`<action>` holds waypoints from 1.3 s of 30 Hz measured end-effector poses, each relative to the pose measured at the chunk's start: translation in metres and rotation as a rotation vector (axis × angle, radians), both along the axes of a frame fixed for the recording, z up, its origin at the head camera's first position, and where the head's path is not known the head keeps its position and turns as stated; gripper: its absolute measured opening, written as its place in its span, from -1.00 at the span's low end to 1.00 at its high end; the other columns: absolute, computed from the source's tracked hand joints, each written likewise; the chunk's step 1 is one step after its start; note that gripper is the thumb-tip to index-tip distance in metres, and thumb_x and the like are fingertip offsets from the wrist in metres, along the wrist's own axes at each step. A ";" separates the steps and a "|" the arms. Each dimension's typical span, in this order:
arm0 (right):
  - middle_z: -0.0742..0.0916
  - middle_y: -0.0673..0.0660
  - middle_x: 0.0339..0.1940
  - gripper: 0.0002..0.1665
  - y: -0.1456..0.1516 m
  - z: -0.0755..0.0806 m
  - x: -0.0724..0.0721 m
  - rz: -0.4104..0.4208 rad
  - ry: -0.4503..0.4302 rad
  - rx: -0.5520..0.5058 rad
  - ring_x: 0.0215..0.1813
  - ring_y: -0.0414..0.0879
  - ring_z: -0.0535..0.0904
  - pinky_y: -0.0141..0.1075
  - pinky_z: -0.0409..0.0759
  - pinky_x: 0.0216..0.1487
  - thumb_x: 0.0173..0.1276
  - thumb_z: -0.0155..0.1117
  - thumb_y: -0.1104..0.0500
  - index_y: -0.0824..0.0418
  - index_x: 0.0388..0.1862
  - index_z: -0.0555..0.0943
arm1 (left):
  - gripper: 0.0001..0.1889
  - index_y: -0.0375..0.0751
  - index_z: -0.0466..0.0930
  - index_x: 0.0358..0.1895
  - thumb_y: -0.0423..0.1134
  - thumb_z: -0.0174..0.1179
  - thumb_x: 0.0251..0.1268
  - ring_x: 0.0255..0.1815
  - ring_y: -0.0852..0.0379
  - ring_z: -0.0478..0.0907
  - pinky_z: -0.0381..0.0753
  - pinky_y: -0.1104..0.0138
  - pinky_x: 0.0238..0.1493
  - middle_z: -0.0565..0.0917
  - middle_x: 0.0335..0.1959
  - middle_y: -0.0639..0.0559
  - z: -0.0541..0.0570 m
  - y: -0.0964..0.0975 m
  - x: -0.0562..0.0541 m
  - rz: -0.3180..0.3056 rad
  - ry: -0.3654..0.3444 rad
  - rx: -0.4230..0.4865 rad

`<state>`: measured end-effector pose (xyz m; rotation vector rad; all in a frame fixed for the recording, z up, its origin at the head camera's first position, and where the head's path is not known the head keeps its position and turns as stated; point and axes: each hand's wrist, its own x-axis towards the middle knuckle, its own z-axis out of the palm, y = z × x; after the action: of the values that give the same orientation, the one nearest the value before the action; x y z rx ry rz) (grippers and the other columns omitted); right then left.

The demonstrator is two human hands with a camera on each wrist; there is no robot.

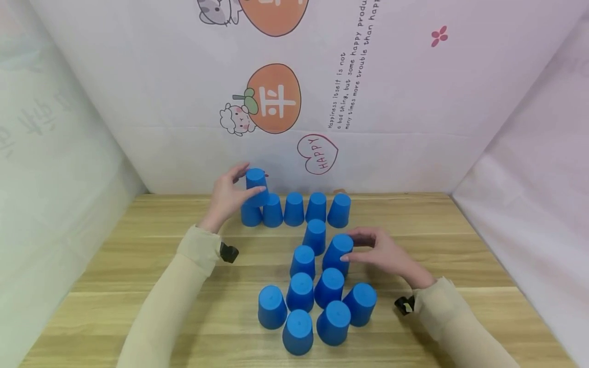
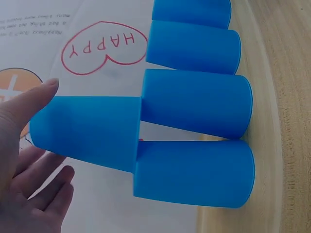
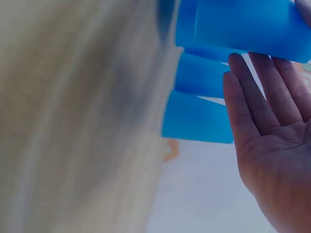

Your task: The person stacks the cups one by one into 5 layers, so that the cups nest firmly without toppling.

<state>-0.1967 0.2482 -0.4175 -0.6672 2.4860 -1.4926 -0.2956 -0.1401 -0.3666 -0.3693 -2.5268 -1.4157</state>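
Left hand (image 1: 228, 197) had thumb and fingers around an upside-down blue plastic tapered cup (image 1: 256, 185), pinching it over the two leftmost cups of a blue plastic cup row (image 1: 293, 209), five wide, along the bench's (image 1: 138, 286) back edge. Its rim spanned the gap between their tops; probably gripped on the sides so that the rim sat free below. Row cups were mouth-down, side by side, likely because flat bases up make a level seat.

Right hand (image 1: 382, 253) pinched a second blue plastic tapered cup (image 1: 337, 253) between thumb and fingers, right of mid-bench, slightly tilted; couldn't tell if its rim cleared the bench.

Eight more blue plastic cups, a loose cluster (image 1: 300, 292), stood mouth-down from mid-bench toward the front edge. One cluster cup stood between the right hand's cup and the row, partly in the way; another sat just in front of it. White printed cloth (image 1: 400, 143) rose behind the back edge, limiting room past the row.
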 end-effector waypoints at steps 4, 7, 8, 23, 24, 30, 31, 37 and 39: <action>0.76 0.01 0.05 -0.51 0.004 0.014 -0.001 -0.044 0.039 -0.005 0.15 0.05 0.63 0.23 0.54 0.18 0.29 0.53 0.11 0.12 0.20 0.66 | -0.13 -0.15 0.33 0.52 0.04 0.51 0.18 0.48 -0.10 0.31 0.23 -0.12 0.45 0.46 0.43 -0.06 0.006 -0.002 0.012 0.024 0.041 -0.018; 0.76 0.05 0.05 -0.50 0.007 0.026 -0.002 -0.070 0.078 -0.018 0.14 0.07 0.64 0.24 0.54 0.17 0.30 0.52 0.14 0.17 0.20 0.66 | -0.12 -0.11 0.35 0.52 0.07 0.52 0.16 0.48 -0.06 0.31 0.25 -0.12 0.44 0.48 0.42 -0.02 0.013 -0.003 0.024 0.039 0.068 -0.008; 0.76 0.05 0.05 -0.51 0.008 0.030 -0.003 -0.081 0.090 -0.018 0.13 0.06 0.64 0.23 0.54 0.17 0.30 0.52 0.14 0.18 0.20 0.66 | -0.12 -0.10 0.36 0.51 0.07 0.52 0.15 0.48 -0.04 0.31 0.25 -0.12 0.44 0.48 0.42 0.00 0.015 -0.004 0.028 0.039 0.076 -0.002; 0.74 0.08 0.11 -0.44 0.005 0.070 -0.033 -0.192 0.147 -0.028 0.14 0.01 0.65 -0.11 0.64 0.13 0.35 0.49 0.02 0.15 0.28 0.63 | -0.21 0.13 0.46 0.45 0.15 0.52 0.11 0.45 0.03 0.35 0.27 -0.20 0.40 0.51 0.38 0.17 0.001 0.004 0.097 -0.145 0.017 -0.043; 0.74 0.07 0.13 -0.43 0.003 0.072 -0.036 -0.201 0.140 -0.029 0.15 0.01 0.64 -0.08 0.63 0.14 0.34 0.50 0.00 0.14 0.28 0.63 | -0.22 0.13 0.48 0.43 0.12 0.53 0.11 0.44 0.03 0.37 0.28 -0.21 0.39 0.52 0.37 0.17 -0.002 0.006 0.103 -0.158 0.013 -0.042; 0.70 0.09 0.18 -0.34 -0.007 0.075 -0.060 -0.264 0.120 -0.022 0.19 0.06 0.62 0.09 0.58 0.20 0.29 0.50 -0.16 0.09 0.28 0.62 | -0.24 0.12 0.53 0.38 0.05 0.59 0.04 0.39 -0.01 0.44 0.37 -0.24 0.31 0.58 0.31 0.17 -0.021 0.011 0.132 -0.221 -0.041 -0.012; 0.70 0.10 0.18 -0.32 -0.008 0.074 -0.065 -0.273 0.118 -0.013 0.19 0.07 0.61 0.10 0.57 0.21 0.28 0.50 -0.19 0.09 0.28 0.61 | -0.24 0.11 0.53 0.38 0.06 0.59 0.03 0.38 0.00 0.44 0.39 -0.23 0.30 0.58 0.31 0.17 -0.024 0.011 0.135 -0.239 -0.053 -0.010; 0.69 0.11 0.19 -0.23 -0.013 0.069 -0.093 -0.291 0.120 0.021 0.19 0.08 0.60 0.10 0.58 0.20 0.24 0.48 -0.29 0.10 0.30 0.61 | -0.24 0.08 0.54 0.36 0.07 0.60 0.01 0.31 0.05 0.51 0.41 -0.22 0.29 0.61 0.27 0.15 -0.037 0.000 0.152 -0.400 -0.143 -0.030; 0.69 0.12 0.19 -0.23 -0.014 0.068 -0.099 -0.292 0.119 0.023 0.19 0.08 0.60 0.10 0.58 0.20 0.23 0.49 -0.29 0.11 0.29 0.61 | -0.23 0.09 0.54 0.36 0.09 0.60 0.00 0.29 0.06 0.52 0.42 -0.22 0.28 0.62 0.26 0.16 -0.040 -0.004 0.156 -0.442 -0.175 -0.048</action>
<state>-0.2959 0.2346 -0.3498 -0.4119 2.7857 -1.5540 -0.1399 -0.1439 -0.4068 -0.8954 -2.7375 -1.5944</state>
